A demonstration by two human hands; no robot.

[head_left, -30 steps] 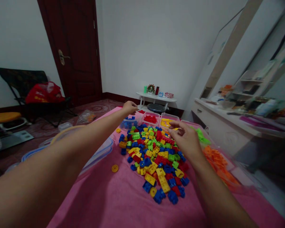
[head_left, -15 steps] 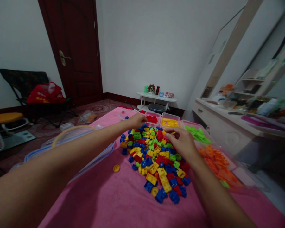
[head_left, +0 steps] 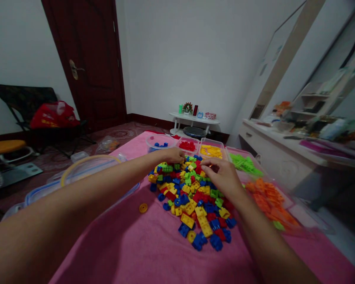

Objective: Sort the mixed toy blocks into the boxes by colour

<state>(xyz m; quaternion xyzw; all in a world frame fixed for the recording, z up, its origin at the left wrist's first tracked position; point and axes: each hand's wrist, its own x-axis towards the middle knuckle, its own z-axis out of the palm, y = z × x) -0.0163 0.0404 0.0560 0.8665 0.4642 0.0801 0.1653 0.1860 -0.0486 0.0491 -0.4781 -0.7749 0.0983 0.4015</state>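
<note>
A heap of red, blue, yellow and green toy bricks [head_left: 192,199] lies on a pink cloth [head_left: 142,248]. My left hand [head_left: 173,155] rests on the heap's far left edge, fingers curled down into the bricks; what they hold is hidden. My right hand [head_left: 220,175] sits over the heap's far right side, thumb and fingers pinched together on something I cannot make out. Behind the heap stand clear tubs: blue bricks [head_left: 158,141], red bricks [head_left: 187,146], yellow bricks [head_left: 211,151], green bricks [head_left: 244,164]. An orange pile [head_left: 268,199] lies at the right.
A loose yellow wheel [head_left: 142,208] lies left of the heap. Clear lidded boxes [head_left: 85,173] sit at the cloth's left edge. A white side table [head_left: 193,120] stands behind, a dresser [head_left: 286,157] to the right, a folding chair with a red bag [head_left: 51,114] by the dark door.
My left hand has drawn back from the blue tub to the heap's far edge. My right hand has lowered onto the bricks and moved slightly left.
</note>
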